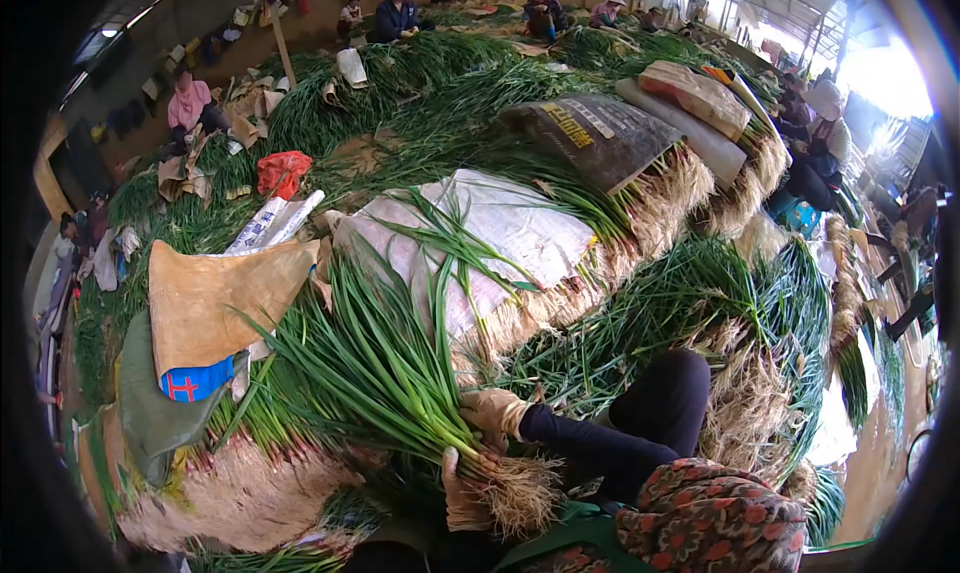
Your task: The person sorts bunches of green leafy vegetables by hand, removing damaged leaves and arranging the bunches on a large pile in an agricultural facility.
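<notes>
Both my hands wear tan work gloves and grip one bunch of scallions [410, 393] in the lower middle of the head view. My right hand [495, 413] closes around the stems from the right side. Lower down, my left hand [462, 493] wraps the stem bases, its thumb pointing up. The bunch's pale, stringy roots [520, 493] hang just right of my left hand. Its long green leaves fan out to the upper left. Parts of my fingers are hidden behind the stems.
Stacked scallions under a white sheet [520, 223] lie ahead. A tan sack [225, 298] covers another stack at left, near a red plastic bag [284, 173]. Loose scallions [700, 303] are piled at right by my knee [665, 398]. Several people sit farther off among more heaps.
</notes>
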Motion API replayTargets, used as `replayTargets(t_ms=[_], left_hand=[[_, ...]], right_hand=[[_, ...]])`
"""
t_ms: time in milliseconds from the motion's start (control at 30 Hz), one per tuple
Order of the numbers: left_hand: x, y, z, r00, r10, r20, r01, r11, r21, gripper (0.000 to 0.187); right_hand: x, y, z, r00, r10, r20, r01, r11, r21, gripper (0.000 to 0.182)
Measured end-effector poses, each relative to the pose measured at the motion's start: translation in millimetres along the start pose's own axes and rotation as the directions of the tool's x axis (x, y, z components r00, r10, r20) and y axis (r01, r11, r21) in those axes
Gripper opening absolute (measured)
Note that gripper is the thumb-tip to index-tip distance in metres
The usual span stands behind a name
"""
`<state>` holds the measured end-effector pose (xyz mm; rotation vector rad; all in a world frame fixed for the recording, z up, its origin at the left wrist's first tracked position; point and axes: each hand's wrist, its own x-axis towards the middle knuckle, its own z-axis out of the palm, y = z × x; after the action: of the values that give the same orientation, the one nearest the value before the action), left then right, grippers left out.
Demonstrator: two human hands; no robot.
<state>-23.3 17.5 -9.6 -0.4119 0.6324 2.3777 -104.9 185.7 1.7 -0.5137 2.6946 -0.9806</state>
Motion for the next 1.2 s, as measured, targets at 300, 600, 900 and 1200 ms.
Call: replayTargets(t_ms=[300,600,900,1200], left_hand=[[3.9,-3.0,49.1,0.903,0.322,0.284,-0.243,0.929,-0.28,0.058],[9.1,15.0,36.5,0.843,0.263,0.469,-0.014,0.883,-0.469,0.048],[30.2,19.6,-4.6,0.557,0.338,0.758,0.182,0.842,-0.509,0.047],[-4.4,12.6,84.7,0.954,0.268,-0.132,-0.294,0.925,-0.242,0.052]], right_hand=[[-47.3,103.5,64.3,0.919,0.235,0.315,-0.102,0.917,-0.385,0.026],[-14.4,150.4,37.8,0.957,0.151,-0.248,-0.205,0.956,-0.211,0.024],[66.9,112.6,-26.0,0.772,0.481,-0.416,-0.379,0.873,0.306,0.031],[-38.9,32.5,-25.3,0.975,0.216,0.048,-0.219,0.91,0.352,0.027]])
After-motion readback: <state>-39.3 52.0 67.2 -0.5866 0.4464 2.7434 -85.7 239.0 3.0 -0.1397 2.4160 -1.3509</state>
